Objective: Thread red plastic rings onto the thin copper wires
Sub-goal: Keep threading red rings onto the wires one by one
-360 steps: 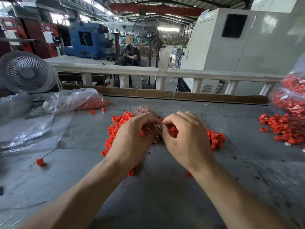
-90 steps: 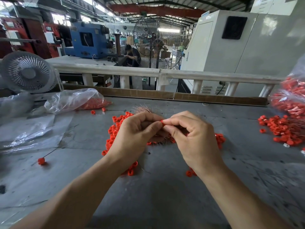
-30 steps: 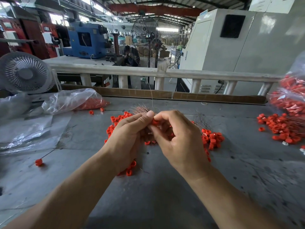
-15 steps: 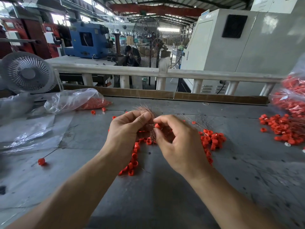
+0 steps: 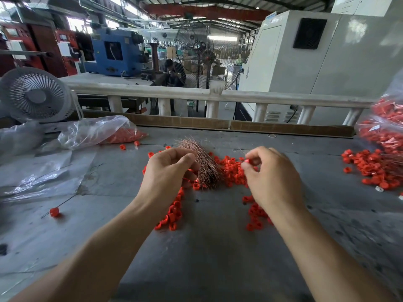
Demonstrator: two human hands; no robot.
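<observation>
A bundle of thin copper wires [image 5: 201, 159] lies on the grey table [image 5: 207, 247], fanned out toward the far side. Loose red plastic rings [image 5: 231, 168] are heaped around it. My left hand [image 5: 169, 171] sits just left of the bundle with its fingers curled at the wires; whether it holds one is hidden. My right hand [image 5: 270, 177] is right of the bundle and pinches a single red ring [image 5: 246, 161] between thumb and forefinger. More red rings [image 5: 172, 216] trail below my left hand.
A clear bag of red rings [image 5: 98, 132] lies at the back left beside a white fan [image 5: 36, 95]. Plastic sheets [image 5: 43, 173] cover the left. One ring on a wire [image 5: 54, 212] lies at left. Another ring pile [image 5: 375, 168] and bag [image 5: 386, 125] sit at right.
My hands have drawn apart: the right hand moved right with a red ring pinched in it, and the left hand shifted slightly left, uncovering the copper wire bundle.
</observation>
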